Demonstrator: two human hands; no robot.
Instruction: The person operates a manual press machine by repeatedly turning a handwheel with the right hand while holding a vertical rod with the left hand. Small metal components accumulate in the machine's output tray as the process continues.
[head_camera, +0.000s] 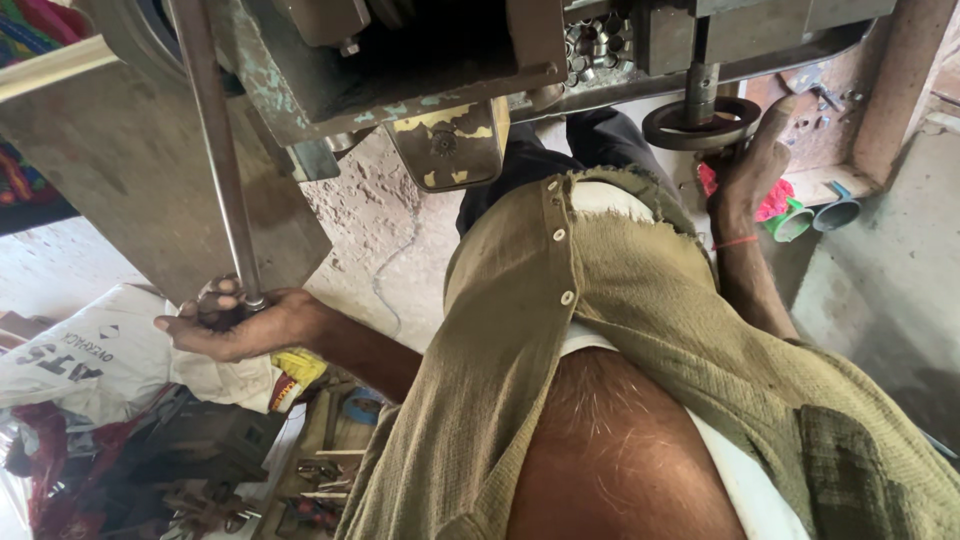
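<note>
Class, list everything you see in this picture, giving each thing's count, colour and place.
metal rod: one, grey, upright at left
machine: one, dark with flaking green paint, top
handwheel: one, black, under the machine, top right
sack: one, white, lower left
cups: two, green and grey, right ledge
shirt: one, olive, centre
left hand: grip closed on the metal rod
right hand: at the handwheel, grip unclear
</note>
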